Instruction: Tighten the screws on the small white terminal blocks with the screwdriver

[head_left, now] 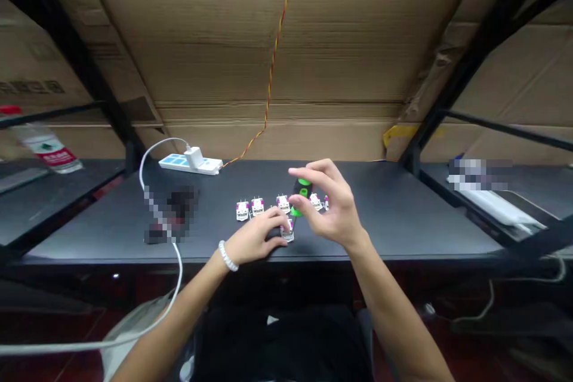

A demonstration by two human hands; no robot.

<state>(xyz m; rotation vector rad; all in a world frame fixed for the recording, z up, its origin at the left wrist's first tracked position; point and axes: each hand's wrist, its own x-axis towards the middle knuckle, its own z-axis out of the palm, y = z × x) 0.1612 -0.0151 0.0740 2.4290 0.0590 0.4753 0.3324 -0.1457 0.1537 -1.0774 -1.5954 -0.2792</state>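
Note:
My right hand (330, 203) is closed around a black tool with green parts (301, 193), held upright over the dark table (403, 215). My left hand (257, 236), with a white bead bracelet at the wrist, rests on the table and pinches a small white and purple part (289, 229) right under the tool's tip. Several more white and purple parts lie in a row, such as the part (242, 210) at the left end, the part (257, 206) beside it and the part (316, 201) behind the tool.
A white power strip (190, 163) with a plugged charger and white cable lies at the back left. A blurred dark object (172, 215) sits left of the parts. Cardboard walls and black shelf posts enclose the table. A red-yellow wire (274, 59) hangs down the back.

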